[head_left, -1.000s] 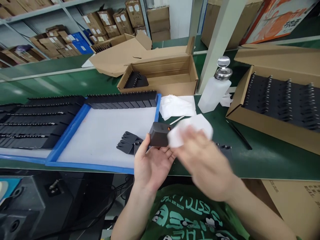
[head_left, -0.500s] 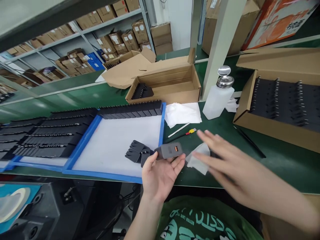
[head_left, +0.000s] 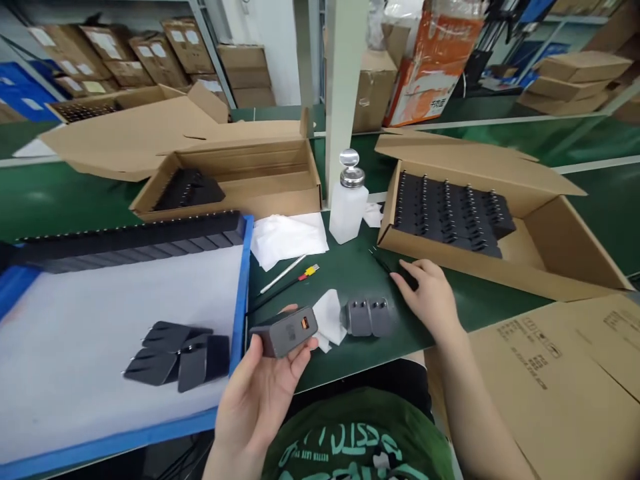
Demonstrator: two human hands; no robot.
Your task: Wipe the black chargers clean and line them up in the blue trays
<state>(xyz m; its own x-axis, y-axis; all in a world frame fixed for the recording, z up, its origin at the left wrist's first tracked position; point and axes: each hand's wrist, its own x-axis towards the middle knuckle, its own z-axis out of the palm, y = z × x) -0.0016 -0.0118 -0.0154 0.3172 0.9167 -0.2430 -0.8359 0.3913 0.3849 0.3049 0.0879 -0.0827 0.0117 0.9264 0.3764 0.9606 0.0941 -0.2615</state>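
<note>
My left hand [head_left: 260,393] holds a dark grey charger [head_left: 285,331] with an orange USB port, just above the table's near edge. A crumpled white wipe [head_left: 329,319] lies on the green mat beside it. Two more dark chargers [head_left: 370,317] lie to the right of the wipe. Palm down on the mat, my right hand [head_left: 431,297] closes its fingertips on a thin black tool [head_left: 395,272] in front of the right-hand cardboard box [head_left: 550,227].
A blue-rimmed white tray [head_left: 240,280] holds three loose chargers [head_left: 177,353] and a back row of them. A white dispenser bottle [head_left: 347,200], folded wipes [head_left: 287,237], a pen [head_left: 283,275] and a half-filled box [head_left: 240,177] stand behind. A flat carton [head_left: 560,373] lies at right.
My right hand dropped the white wipe onto the mat and moved right to the black tool. The view swung right. The left hand keeps the charger.
</note>
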